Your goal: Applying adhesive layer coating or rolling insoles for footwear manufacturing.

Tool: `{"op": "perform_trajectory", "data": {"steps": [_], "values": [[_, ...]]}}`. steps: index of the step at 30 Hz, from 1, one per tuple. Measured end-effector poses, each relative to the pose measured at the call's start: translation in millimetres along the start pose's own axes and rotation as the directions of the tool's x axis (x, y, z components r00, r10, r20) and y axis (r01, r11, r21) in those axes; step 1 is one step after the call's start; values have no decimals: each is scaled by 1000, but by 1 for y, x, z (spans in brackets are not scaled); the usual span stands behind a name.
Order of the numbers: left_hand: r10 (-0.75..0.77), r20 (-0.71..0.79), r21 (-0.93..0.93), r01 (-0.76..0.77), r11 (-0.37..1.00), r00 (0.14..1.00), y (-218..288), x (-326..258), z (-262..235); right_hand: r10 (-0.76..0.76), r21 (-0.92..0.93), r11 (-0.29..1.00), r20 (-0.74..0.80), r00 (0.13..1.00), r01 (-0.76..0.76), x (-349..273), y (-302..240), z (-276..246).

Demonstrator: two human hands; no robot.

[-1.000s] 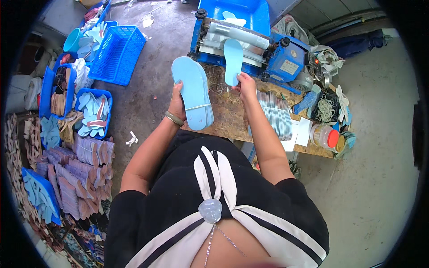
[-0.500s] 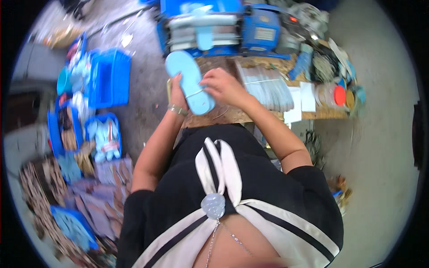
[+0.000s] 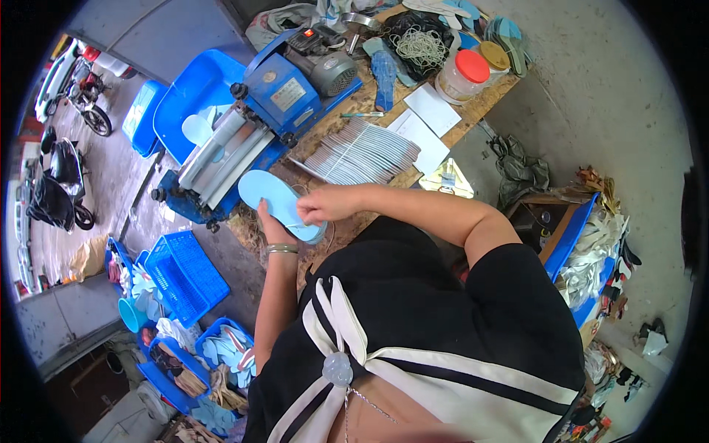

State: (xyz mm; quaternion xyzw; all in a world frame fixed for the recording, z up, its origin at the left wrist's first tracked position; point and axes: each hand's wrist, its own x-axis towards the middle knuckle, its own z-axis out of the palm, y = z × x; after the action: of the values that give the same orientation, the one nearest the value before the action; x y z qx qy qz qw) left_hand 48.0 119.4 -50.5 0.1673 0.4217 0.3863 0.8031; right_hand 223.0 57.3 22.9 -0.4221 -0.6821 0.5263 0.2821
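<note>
The table (image 3: 474, 118) is standing before me, carrying a blue roller machine (image 3: 255, 118) and, to its right, a tied row of thin pale insoles (image 3: 358, 151). Near the rollers, a light-blue insole stack (image 3: 262, 187) is resting in my left hand (image 3: 274, 221), which is gripping it, thumb on top. My right hand (image 3: 325, 204) is bending over the stack's right side; whether it is pinching anything, I cannot tell.
</note>
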Motion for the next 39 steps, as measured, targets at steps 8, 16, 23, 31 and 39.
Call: {"op": "perform_trajectory", "data": {"steps": [8, 16, 23, 31, 39], "values": [[210, -258, -202, -266, 943, 943, 24, 20, -18, 185, -265, 939, -152, 971, -220, -99, 63, -62], [171, -75, -165, -182, 969, 982, 20, -33, -21, -173, -676, 234, -736, 654, -699, -156, 157, -313], [104, 100, -584, -26, 812, 990, 6, -54, -3, 235, 284, 932, -8, 972, -223, 0, 76, -158], [259, 69, -329, -223, 918, 964, 18, -74, -30, 169, 490, 780, 432, 886, -388, 38, 42, 46], [232, 28, -382, -204, 901, 972, 13, -80, -72, 302, 636, 617, 353, 886, -464, 38, 44, 62]]}}
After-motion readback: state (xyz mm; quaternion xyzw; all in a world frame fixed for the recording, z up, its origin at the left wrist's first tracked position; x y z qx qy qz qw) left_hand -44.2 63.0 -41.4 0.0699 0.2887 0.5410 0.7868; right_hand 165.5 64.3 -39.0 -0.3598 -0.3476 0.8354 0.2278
